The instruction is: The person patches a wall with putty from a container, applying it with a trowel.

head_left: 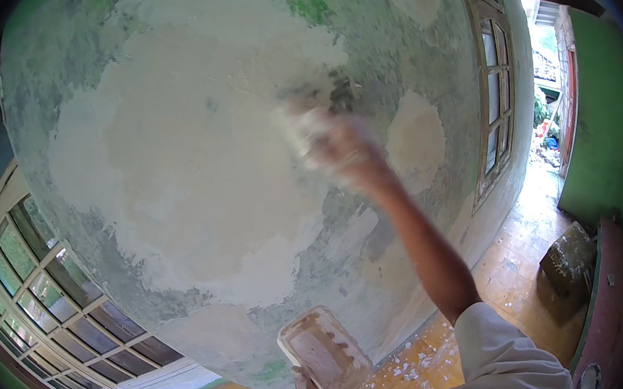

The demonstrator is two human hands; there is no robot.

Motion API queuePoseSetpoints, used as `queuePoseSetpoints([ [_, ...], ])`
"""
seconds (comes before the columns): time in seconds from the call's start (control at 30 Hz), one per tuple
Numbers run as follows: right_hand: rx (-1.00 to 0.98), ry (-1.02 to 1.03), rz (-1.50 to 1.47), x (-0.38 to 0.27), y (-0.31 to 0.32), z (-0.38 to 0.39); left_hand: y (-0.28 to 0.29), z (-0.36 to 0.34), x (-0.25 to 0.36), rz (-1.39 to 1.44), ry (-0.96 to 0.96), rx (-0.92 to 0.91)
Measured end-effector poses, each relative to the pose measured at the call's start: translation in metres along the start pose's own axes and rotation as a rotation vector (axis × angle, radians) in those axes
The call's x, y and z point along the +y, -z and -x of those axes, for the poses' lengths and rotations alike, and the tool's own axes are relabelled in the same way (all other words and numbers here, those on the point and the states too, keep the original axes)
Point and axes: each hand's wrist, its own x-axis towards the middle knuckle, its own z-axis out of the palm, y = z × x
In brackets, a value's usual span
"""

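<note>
My right hand (348,149) is raised to the wall (192,139) and blurred by motion. Its fingers are closed around a pale, flat spreading tool (303,131), whose exact shape is smeared. The tool lies against or very close to the wall, beside a dark bare patch. Broad beige and whitish filler covers much of the grey-green surface there. Low in front of me, my left hand (308,388) grips the near-left edge of a shallow rectangular plastic tray (324,352), tilted and smeared with beige filler. Part of that hand is hidden by the tray.
A framed window with many panes (56,297) is at the left, and a narrower wooden window (494,92) is on the right. Beyond it are a bright doorway (544,94) and a green wall (603,111). White flakes dot the yellowish floor (420,358). A spattered box (567,255) stands at the right.
</note>
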Motion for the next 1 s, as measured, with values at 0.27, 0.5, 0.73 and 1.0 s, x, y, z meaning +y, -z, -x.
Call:
queuePoseSetpoints([
  [0.27,0.318,-0.165,0.629,0.04,0.047,-0.052,0.023,-0.001,0.019,0.081,0.057,0.012],
  [0.5,-0.141,-0.013,0.334,-0.054,-0.021,-0.011,0.018,-0.021,0.04,0.031,0.108,-0.037],
  [0.73,0.164,-0.102,0.29,-0.044,0.057,-0.083,0.05,-0.026,0.057,0.062,0.149,-0.102],
  [1.0,-0.101,-0.176,0.633,-0.064,-0.009,-0.032,0.083,-0.03,0.069,0.098,0.134,-0.181],
])
